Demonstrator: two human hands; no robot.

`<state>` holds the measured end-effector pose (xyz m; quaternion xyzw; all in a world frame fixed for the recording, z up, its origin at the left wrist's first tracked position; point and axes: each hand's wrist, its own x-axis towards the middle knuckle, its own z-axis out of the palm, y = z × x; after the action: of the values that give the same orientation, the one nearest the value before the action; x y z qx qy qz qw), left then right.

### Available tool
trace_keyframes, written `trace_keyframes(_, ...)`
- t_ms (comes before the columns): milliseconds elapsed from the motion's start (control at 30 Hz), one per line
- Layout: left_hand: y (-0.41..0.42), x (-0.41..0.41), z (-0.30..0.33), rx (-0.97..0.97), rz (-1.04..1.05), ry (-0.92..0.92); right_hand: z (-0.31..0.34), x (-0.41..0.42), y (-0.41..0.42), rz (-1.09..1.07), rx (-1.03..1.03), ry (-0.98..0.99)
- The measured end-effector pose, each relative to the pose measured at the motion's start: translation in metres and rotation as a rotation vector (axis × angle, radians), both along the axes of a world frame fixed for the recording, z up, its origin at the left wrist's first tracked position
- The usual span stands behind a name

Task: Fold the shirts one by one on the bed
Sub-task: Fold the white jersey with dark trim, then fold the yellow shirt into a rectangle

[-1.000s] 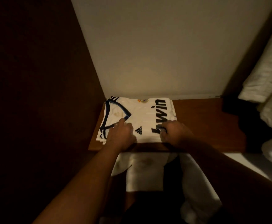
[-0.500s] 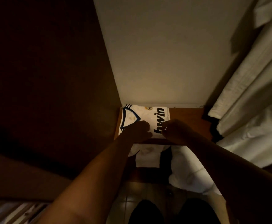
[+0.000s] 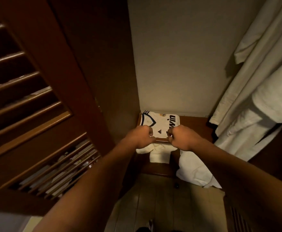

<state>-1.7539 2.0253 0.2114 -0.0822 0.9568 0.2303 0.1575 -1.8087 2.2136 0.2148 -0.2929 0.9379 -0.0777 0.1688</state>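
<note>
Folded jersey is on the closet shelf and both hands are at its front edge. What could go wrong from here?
1. The white jersey lies right at the front edge of the wooden shelf; as the left hand and right hand draw away, they could drag it off or loosen the fold.
2. The louvred door stands close beside the left arm and could be knocked.
3. The hanging white cloth crowds the right arm and may snag.

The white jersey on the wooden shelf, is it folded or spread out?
Folded. The white jersey lies as a compact rectangle on the wooden shelf, collar and part of the lettering on top, no sleeves showing.
</note>
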Motion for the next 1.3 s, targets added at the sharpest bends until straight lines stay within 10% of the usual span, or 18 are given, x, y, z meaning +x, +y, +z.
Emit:
trace_keyframes(467,-0.017,0.243,-0.008,0.136,0.406,-0.029,0.011,0.174,-0.055,0.34,0.025,-0.065)
trace_keyframes(1300,-0.265,0.648,-0.043,0.114,1.372,0.051,-0.022,0.5,-0.455,1.24,0.113,-0.065)
